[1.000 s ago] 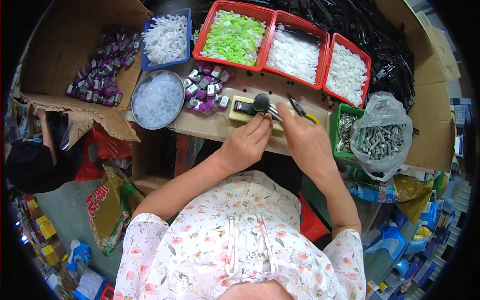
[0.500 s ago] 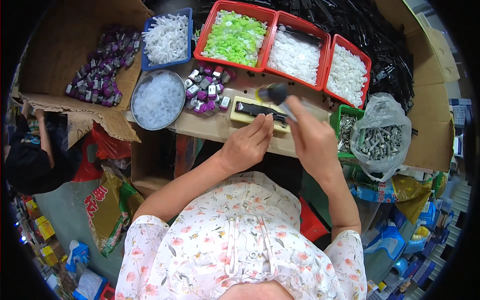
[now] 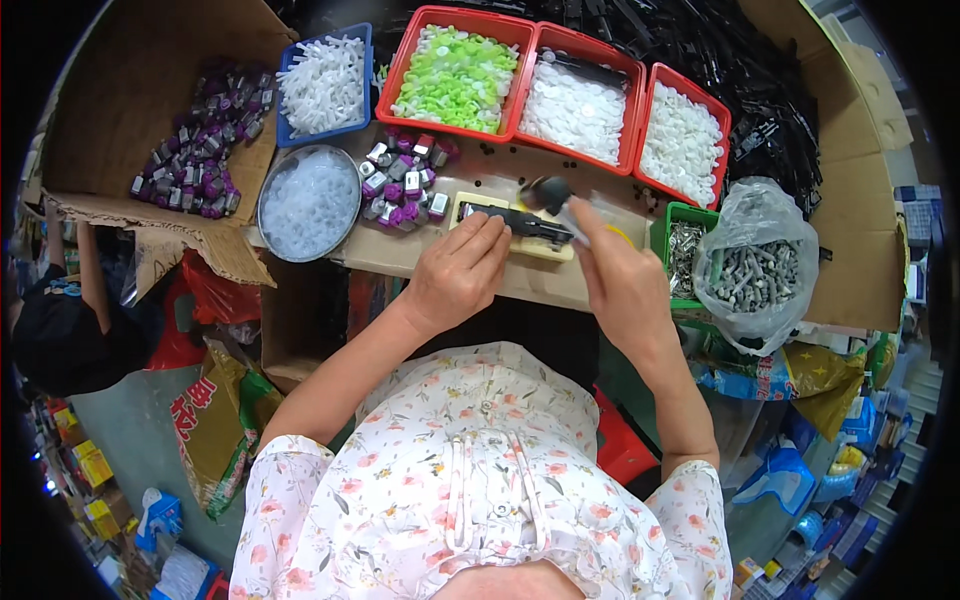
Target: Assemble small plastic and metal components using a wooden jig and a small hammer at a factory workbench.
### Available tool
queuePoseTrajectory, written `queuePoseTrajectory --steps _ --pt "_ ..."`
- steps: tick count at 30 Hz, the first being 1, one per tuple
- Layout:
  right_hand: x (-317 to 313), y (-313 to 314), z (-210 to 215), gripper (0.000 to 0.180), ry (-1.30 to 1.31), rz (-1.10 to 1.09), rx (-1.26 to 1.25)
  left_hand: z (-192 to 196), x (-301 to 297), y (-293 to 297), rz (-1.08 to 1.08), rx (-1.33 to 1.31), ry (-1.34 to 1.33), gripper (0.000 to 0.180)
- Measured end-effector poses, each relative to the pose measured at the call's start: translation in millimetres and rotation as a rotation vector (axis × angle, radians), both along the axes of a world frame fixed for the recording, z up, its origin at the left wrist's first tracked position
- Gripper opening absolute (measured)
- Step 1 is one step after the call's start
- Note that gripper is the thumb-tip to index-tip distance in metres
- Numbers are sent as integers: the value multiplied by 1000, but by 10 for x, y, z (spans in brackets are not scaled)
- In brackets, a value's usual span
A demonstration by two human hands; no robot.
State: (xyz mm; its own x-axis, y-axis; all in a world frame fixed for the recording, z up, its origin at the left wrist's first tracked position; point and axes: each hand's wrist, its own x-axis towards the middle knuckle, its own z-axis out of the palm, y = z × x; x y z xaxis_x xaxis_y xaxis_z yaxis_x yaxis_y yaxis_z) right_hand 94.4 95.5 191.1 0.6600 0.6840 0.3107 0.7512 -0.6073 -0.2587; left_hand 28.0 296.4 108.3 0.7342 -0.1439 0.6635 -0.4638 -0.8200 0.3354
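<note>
Assembly step apparently under way at the pale jig block [image 3: 478, 209], mid-worktop, just right of the purple-and-grey parts pile [image 3: 402, 180]. Left hand [image 3: 458, 275] lay palm-down, fingers loosely curled, steadying the black part [image 3: 522, 224] seated on the block. Right hand [image 3: 622, 282] was closed on a black-headed tool [image 3: 547, 193], angled down onto that part. Next move likely needs firm, aligned pressure.

A clear plastic bag [image 3: 757, 262] of grey parts sits right; small yellow boxes [image 3: 88, 467] lie lower left.
</note>
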Motion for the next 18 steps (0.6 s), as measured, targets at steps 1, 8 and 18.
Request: queuePoseTrajectory --steps 1,8,18 --pt "-15 -5 -27 41 0 -1 1 1 1 1 -7 1 -11 27" --pt "-191 -118 42 44 109 -79 -71 -11 -22 21 -30 38 0 25" --pt "-206 -394 87 46 11 -209 196 38 84 7 -53 60 -58 25"
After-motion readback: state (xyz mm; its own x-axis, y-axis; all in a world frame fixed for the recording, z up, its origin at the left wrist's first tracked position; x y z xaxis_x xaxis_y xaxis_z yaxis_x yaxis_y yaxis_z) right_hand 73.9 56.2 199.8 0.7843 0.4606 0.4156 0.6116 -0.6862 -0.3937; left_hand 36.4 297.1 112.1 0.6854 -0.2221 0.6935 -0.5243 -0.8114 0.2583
